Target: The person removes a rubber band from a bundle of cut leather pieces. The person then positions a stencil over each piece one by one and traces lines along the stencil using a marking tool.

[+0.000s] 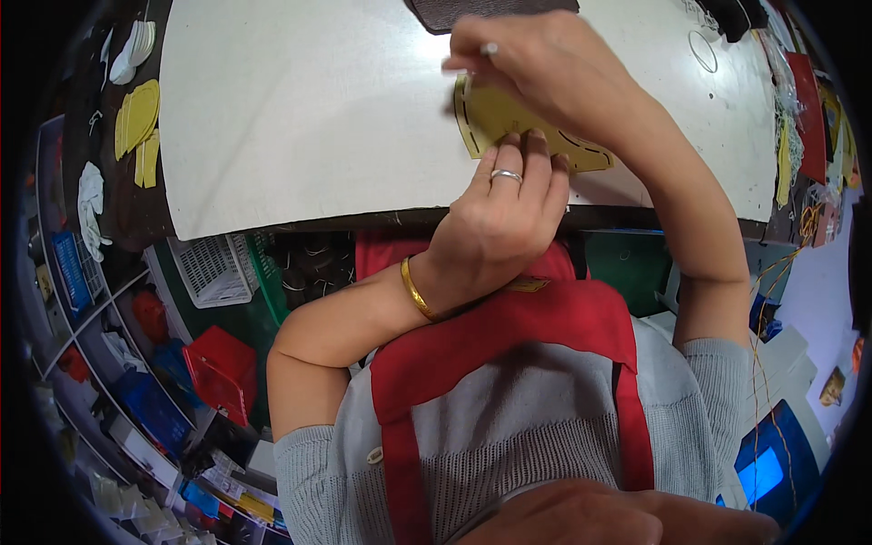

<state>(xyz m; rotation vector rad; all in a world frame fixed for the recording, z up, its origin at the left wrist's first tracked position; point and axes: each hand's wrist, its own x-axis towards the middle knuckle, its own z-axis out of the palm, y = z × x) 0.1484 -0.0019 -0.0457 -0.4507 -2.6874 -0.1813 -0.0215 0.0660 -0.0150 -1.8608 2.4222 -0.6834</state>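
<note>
A yellow pattern template point(472, 118) with curved edges and dark dashed slots lies on the white tabletop in front of me. My left hand point(509, 204) presses it down with outstretched fingers, near its lower edge. It wears a ring and a gold bangle. Above the template's upper left part, my right hand point(536, 59) is closed on a slim pen point(490, 49), whose light end shows between the fingers. The pen's other end is blurred, so I cannot tell whether it touches the template. My right hand and forearm hide much of the template's upper edge.
A dark brown leather piece point(445, 13) lies at the far edge. More yellow templates point(138, 113) and white gloves point(91, 204) sit at the left. A wire ring point(702, 52) lies far right. Below left stand a white basket point(211, 271) and a red bin point(221, 368).
</note>
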